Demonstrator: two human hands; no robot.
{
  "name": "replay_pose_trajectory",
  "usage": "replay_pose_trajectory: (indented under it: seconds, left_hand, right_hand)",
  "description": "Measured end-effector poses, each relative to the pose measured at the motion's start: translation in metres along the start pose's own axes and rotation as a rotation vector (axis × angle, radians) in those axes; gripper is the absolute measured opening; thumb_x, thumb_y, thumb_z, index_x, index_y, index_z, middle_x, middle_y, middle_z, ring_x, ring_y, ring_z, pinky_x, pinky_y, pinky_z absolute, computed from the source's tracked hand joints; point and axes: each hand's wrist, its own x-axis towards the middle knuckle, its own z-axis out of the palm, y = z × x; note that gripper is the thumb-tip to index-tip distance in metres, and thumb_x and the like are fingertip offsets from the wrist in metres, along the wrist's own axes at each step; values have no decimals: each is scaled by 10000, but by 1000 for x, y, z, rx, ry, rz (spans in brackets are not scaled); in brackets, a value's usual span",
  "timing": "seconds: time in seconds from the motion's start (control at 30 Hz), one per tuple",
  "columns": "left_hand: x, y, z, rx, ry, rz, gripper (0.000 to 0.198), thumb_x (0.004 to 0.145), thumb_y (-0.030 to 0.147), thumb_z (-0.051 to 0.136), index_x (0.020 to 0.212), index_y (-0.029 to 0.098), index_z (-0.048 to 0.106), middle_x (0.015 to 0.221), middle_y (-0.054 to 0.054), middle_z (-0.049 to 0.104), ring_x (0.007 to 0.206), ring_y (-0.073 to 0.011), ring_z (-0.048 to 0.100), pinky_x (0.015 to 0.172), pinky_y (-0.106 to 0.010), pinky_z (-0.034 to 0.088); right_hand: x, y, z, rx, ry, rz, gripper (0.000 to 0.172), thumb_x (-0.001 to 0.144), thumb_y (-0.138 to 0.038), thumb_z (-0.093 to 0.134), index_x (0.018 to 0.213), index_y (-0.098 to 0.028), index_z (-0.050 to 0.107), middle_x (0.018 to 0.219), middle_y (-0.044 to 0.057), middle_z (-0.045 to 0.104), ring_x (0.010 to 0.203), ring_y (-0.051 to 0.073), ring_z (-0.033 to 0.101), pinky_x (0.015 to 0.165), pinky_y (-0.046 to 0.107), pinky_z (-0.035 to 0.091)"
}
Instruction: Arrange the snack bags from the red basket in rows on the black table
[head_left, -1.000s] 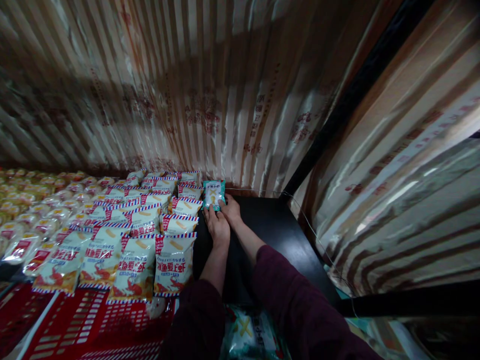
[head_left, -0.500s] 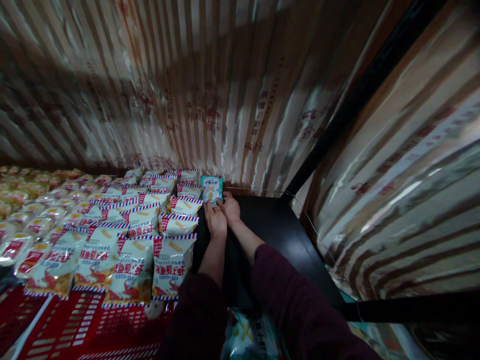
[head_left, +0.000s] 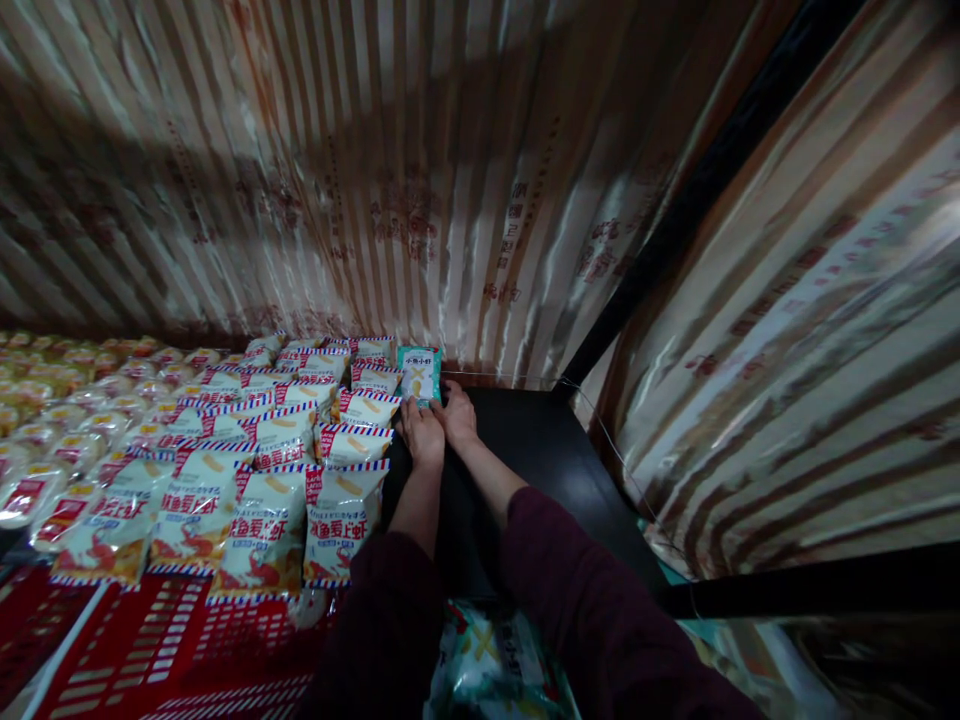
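At the far edge of a black shelf (head_left: 547, 450), a small teal-and-white 小鱼小虾 snack packet (head_left: 420, 372), printed face toward the camera, close in front of striped brown-and-cream plastic sheeting (head_left: 450, 200) and just beside the back row of squid-and-shrimp snack bags (head_left: 341, 525). Left hand (head_left: 423, 435) at the packet's lower edge, back of the hand upward, fingers forward with tips against the bottom of its front; right hand (head_left: 459, 412) close alongside, at the lower right corner, fingers bent. Impossible to tell from this view, for either hand, between a pinch on the packet and a mere press against it. Both forearms stretched forward over the shelf, in dark purple sleeves (head_left: 570, 580), with wrists near each other. To the left, the bags with red, white and blue striped edges in overlapping rows from back to front, and beyond them many round clear-wrapped snacks (head_left: 24, 497), hard to make out toward the far end. Below the front row, a red slotted plastic basket (head_left: 169, 655); low between the sleeves and partly hidden by them, teal packaging (head_left: 491, 660) with a yellow cross and similar lettering. On the right, a slanting black post (head_left: 697, 190) at the shelf's back corner, with a thin wire (head_left: 502, 377) past it, and more striped sheeting behind.
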Motion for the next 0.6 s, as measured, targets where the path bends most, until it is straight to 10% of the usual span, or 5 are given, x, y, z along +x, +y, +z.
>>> replay_pose_trajectory:
  seconds: [0.23,0.4,0.6]
  left_hand:
    - [-33,9,-17,18,-75,-37,421,865,200,413,1250,103,554,1481,-160,357,1360,-263,355,1140,-400,233]
    - [-78,3,-34,-93,-219,46,391,867,158,359,1173,142,602,1319,-94,564,1258,-191,479,1097,-327,324]
    - [-155,-14,-113,-142,-352,374,300,859,216,411,1075,175,616,1146,-83,624,1102,-179,560,1004,-323,430]
  right_hand:
    - [-41,6,-18,65,2,-63,442,823,-173,523,1264,-148,495,1178,129,578,1037,202,601,915,333,471]
    - [-86,19,-35,172,-42,-155,358,835,-128,431,1160,-167,576,1121,78,621,1038,170,590,950,317,451]
    - [-184,31,-65,274,-67,-298,318,848,-149,424,1106,-198,602,1063,65,631,999,176,595,923,328,465]
